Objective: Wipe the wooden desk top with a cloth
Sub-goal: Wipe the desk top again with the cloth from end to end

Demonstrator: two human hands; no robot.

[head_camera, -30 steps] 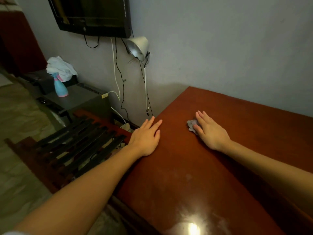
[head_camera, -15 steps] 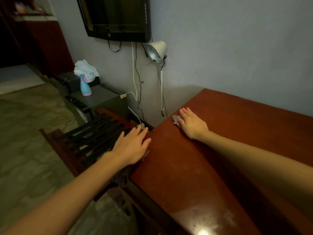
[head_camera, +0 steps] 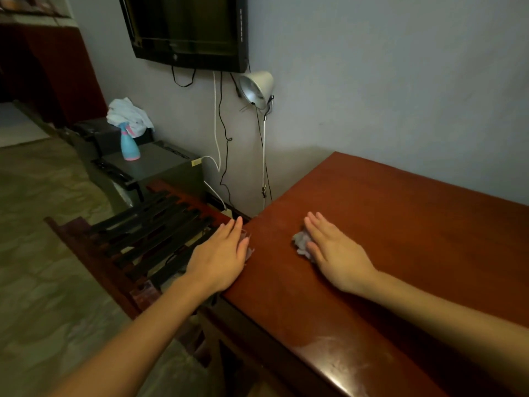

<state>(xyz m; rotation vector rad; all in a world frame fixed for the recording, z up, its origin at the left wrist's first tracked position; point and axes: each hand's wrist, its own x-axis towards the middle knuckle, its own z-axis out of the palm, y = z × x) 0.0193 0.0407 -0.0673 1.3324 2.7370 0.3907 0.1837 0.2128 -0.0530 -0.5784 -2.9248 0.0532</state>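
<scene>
The reddish-brown wooden desk top [head_camera: 400, 239] fills the right half of the view. A small crumpled grey cloth [head_camera: 302, 244] lies on it near the left edge. My right hand [head_camera: 335, 253] presses flat on the cloth with straight fingers, and the cloth shows at the thumb side. My left hand [head_camera: 221, 257] lies flat with straight fingers at the desk's left edge, mostly just off it. A pale scrap [head_camera: 248, 249] peeks out from under its right side.
A dark slatted wooden chair [head_camera: 137, 239] stands left of the desk. Behind it, a low grey unit [head_camera: 160, 167] holds a blue spray bottle [head_camera: 128, 146] and a white rag [head_camera: 127, 114]. A clip lamp [head_camera: 256, 87], cables and a wall-mounted TV [head_camera: 186, 30] are at the wall.
My right hand slid the cloth toward the far left corner, then back toward me. My left hand moved off the desk top to its left edge.
</scene>
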